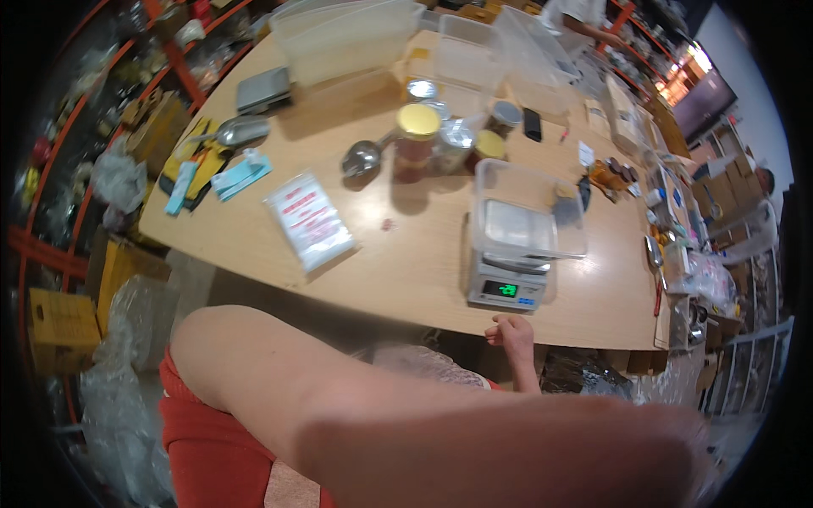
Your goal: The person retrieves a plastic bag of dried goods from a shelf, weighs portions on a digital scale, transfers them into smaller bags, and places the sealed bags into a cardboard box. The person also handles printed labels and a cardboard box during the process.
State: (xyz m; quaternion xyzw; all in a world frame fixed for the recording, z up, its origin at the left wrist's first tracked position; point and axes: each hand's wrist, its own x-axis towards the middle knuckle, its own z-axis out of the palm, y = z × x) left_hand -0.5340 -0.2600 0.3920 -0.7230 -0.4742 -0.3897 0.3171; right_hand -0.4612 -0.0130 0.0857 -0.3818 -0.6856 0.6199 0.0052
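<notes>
My right hand (511, 331) is at the table's front edge, fingers loosely curled, just below a digital scale (508, 292) with a lit green display; nothing shows in it. My left forearm crosses the bottom of the view, very near and blurred; its hand is out of view. A clear plastic tub (530, 244) rests tilted on the scale. Left of it stand a jar with a yellow lid (418, 120), a jar with a silver lid (457, 136) and a lower yellow-lidded jar (490, 146). A metal scoop (362, 159) and a printed plastic packet (310, 222) lie further left.
Large translucent bins (346, 44), a grey scale (263, 90) and another metal scoop (243, 130) are at the back left. A black phone (532, 124) lies behind the tub. Shelves flank the wooden table (406, 279). A person in a white top (575, 19) stands beyond it.
</notes>
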